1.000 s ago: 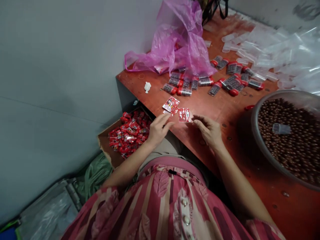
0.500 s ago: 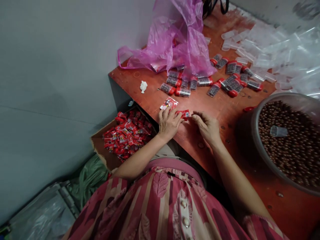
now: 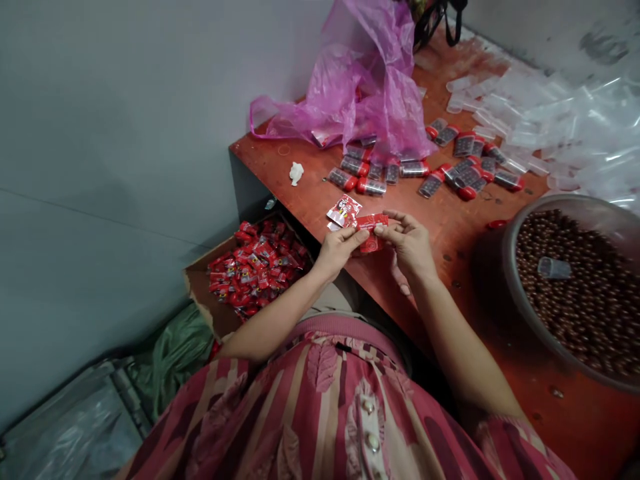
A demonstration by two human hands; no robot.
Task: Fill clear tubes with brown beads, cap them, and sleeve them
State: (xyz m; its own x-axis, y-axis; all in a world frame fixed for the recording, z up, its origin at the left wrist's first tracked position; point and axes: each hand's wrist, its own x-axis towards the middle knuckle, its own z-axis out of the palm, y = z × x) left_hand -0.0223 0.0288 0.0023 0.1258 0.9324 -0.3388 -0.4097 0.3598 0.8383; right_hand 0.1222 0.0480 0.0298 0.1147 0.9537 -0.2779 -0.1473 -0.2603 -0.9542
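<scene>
Along the tabletop's (image 3: 425,210) edge nearest to the body, a small red packet (image 3: 374,220) is between the left hand (image 3: 334,253) and the right hand (image 3: 414,248), and the grip of each is closed on it. It is perhaps folded, but the view is too small to be sure. Both thumbs should press lightly and equally, so that the thin material does not crease; the printed packets (image 3: 344,209) lie just beside, toward the left corner.

Red packet (image 3: 371,233) (held two-handed)
</scene>
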